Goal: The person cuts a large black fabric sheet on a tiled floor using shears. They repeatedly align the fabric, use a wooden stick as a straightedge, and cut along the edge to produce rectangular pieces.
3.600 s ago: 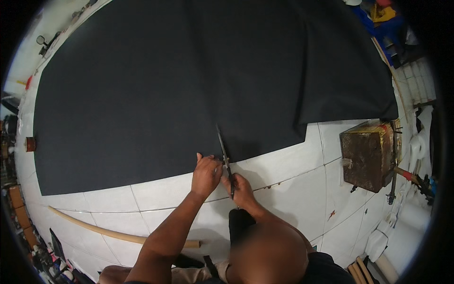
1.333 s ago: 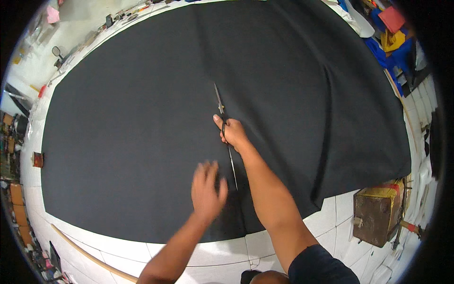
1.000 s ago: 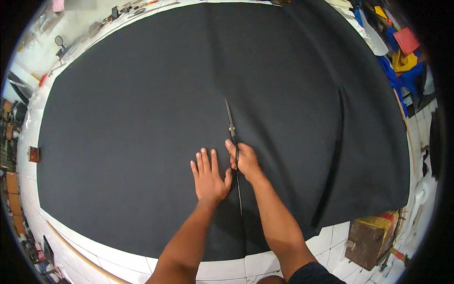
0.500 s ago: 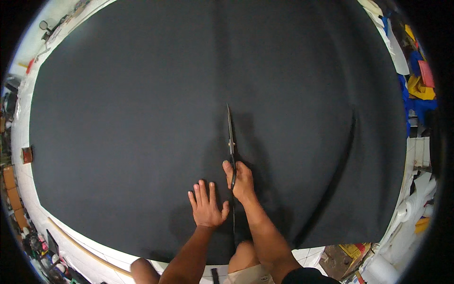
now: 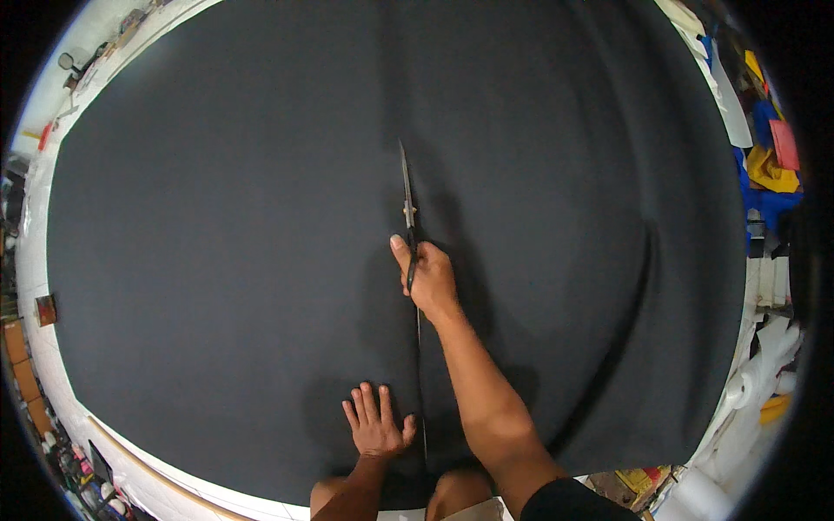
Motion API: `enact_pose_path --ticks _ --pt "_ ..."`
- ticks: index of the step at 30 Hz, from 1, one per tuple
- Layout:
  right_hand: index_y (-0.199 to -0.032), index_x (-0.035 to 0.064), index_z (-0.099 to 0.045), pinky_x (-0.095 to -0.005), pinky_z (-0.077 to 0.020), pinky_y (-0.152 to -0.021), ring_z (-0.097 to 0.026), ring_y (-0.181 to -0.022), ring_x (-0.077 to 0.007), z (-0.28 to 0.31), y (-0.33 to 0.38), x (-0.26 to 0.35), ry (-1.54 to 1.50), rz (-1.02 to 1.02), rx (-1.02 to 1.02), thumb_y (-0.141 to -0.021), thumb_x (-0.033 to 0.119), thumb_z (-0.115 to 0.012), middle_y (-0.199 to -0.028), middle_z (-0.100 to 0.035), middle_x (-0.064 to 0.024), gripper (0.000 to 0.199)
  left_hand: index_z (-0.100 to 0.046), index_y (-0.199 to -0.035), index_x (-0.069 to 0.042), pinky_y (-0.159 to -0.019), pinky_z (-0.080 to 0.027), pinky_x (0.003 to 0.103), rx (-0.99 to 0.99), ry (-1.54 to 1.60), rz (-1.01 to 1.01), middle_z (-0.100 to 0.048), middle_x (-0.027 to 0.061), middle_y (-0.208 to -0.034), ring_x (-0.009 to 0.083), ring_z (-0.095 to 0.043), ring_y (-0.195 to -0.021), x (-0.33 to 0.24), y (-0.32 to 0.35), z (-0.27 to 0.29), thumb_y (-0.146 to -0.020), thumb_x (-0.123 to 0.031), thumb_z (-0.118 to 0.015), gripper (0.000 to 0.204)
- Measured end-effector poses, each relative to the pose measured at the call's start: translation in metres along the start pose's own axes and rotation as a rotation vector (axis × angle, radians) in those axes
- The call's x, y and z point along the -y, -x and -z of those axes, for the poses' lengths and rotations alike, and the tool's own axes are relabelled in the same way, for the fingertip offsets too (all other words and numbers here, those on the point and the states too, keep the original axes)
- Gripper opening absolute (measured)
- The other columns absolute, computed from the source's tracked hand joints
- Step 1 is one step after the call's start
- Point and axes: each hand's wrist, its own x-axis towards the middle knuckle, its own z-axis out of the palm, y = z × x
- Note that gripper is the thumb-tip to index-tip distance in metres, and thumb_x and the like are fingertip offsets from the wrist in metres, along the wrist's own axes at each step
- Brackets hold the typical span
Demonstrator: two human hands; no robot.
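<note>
Right hand (image 5: 428,276), arm stretched from five, clamps scissors (image 5: 408,210) pointing to twelve; left hand (image 5: 376,429) splays at seven on black sheet (image 5: 226,226), smooth towards ten, edge at six.

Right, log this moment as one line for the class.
right hand: grips scissors | left hand: palm down on black sheet | slit: between scissors and person

So the right hand (image 5: 432,278) has the black-handled scissors (image 5: 407,195) near the middle of a big black sheet (image 5: 217,217), blades pointing roughly at 12, with a thin slit (image 5: 420,347) trailing down toward 6. Left hand (image 5: 375,427) is palm-down, fingers spread, just past 6 o'clock beside that slit. There's also a little reddish-brown block (image 5: 46,310) around 9 and yellow material (image 5: 769,169) between 2 and 3.
</note>
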Motion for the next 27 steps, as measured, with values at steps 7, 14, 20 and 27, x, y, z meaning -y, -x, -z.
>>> enact_pose_path --ticks 7,14,20,27 --pt "-0.066 0.0111 -0.047 -0.0291 -0.0397 -0.046 -0.046 -0.046 -0.0112 0.0 -0.039 0.031 0.048 0.04 0.047 -0.086 0.059 -0.063 -0.055 -0.048 -0.0003 0.055 -0.04 -0.139 0.0 -0.109 -0.016 0.068 -0.01 -0.004 0.023 -0.03 0.0337 -0.146 0.0515 -0.028 -0.136 0.0 0.005 0.004 -0.081 -0.048 -0.059 0.078" --pt "-0.074 0.0034 -0.059 -0.0392 -0.0459 -0.067 -0.059 -0.072 -0.0295 -0.01 -0.118 0.057 0.227 0.101 -0.057 -0.086 0.063 -0.059 -0.074 -0.061 -0.0136 0.061 -0.046 -0.136 -0.002 -0.11 -0.014 0.067 -0.078 -0.024 -0.013 -0.035 0.0321 -0.144 0.0504 -0.03 -0.135 0.0 0.0 0.0 -0.079 -0.049 -0.061 0.075" --pt "-0.074 0.005 -0.057 -0.0373 -0.0452 -0.062 -0.057 -0.064 -0.0244 -0.006 -0.12 0.052 0.219 0.085 -0.119 -0.086 0.062 -0.06 -0.069 -0.057 -0.0091 0.059 -0.061 -0.104 -0.007 -0.091 -0.033 0.051 -0.44 0.195 0.104 -0.051 0.0174 -0.11 0.038 -0.046 -0.104 0.005 -0.141 0.082 -0.077 -0.032 -0.07 0.038" --pt "-0.093 0.0025 -0.066 -0.0469 -0.0468 -0.084 -0.062 -0.096 -0.0422 -0.017 -0.105 0.075 0.349 0.011 -0.058 -0.086 0.063 -0.056 -0.096 -0.068 -0.0218 0.061 -0.034 -0.148 -0.01 -0.117 -0.013 0.05 -0.477 -0.066 0.175 -0.024 0.0233 -0.155 0.04 -0.02 -0.144 0.044 -0.453 0.136 -0.093 -0.047 -0.049 0.068"
